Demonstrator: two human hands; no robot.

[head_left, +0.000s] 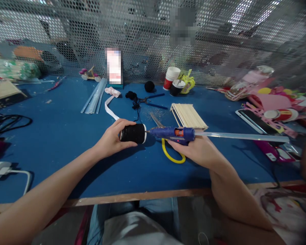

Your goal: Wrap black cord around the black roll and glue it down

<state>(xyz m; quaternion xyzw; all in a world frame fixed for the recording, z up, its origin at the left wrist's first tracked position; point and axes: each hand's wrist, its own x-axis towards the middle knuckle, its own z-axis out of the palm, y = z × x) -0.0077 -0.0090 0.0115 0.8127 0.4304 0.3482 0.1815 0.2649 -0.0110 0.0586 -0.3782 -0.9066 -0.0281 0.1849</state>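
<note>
Lying sideways in my left hand (109,137) is a paper cup wrapped in black yarn (132,133), its white rim facing right. My fingers and thumb close around it. My right hand (201,151) grips a blue glue gun (165,132), whose nozzle points left at the cup's rim; I cannot tell whether they touch. A long clear glue stick (239,136) sticks out of the gun's back. Beneath the gun lie scissors (173,160) with yellow handles. Loose black yarn (131,95) runs from behind the cup, and a white ribbon (109,108) lies nearby.
Blue-handled pliers (156,106), a black ball (149,86) and glue sticks (94,98) lie farther back. A wooden stick rack (190,115), stacked cups (171,76) and a black-wrapped cup (177,89) stand right of them. Phones (256,121) and craft pieces crowd the right; perforated metal (142,41) closes the back.
</note>
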